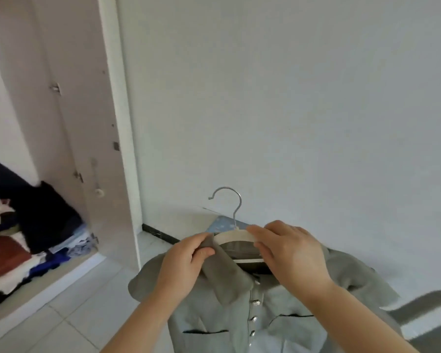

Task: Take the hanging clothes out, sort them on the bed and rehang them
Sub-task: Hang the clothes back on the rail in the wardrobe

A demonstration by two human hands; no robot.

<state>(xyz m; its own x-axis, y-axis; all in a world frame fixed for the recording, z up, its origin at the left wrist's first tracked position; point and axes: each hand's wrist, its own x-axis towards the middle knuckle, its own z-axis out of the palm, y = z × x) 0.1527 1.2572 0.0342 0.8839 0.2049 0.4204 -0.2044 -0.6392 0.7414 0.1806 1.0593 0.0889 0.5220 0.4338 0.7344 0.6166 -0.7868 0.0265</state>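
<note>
- Setting: plain white wall [290,98], pale tiled floor [87,301]; an open wardrobe [107,149] stands well to the left of the left hand, with heaped folded clothes [23,238] on its low shelf.
- Left hand [186,256]: thumb and fingers pinch the collar [229,284] at the hanger's left end.
- Right hand [288,248]: fingers curled over the right arm of the white hanger [236,236], gripping it.
- Hanger: long axis runs across, from one hand to the other; steel hook [229,197] rises just above and between the hands, its mouth towards the wardrobe.
- Shirt [239,314]: grey-green, short-sleeved, hanging below both hands; front faces the wearer, silver buttons [253,319], dark-trimmed chest pockets [204,331].
- Judgement: rehanging would carry the hook leftward; the left hand is nearer the wardrobe.
</note>
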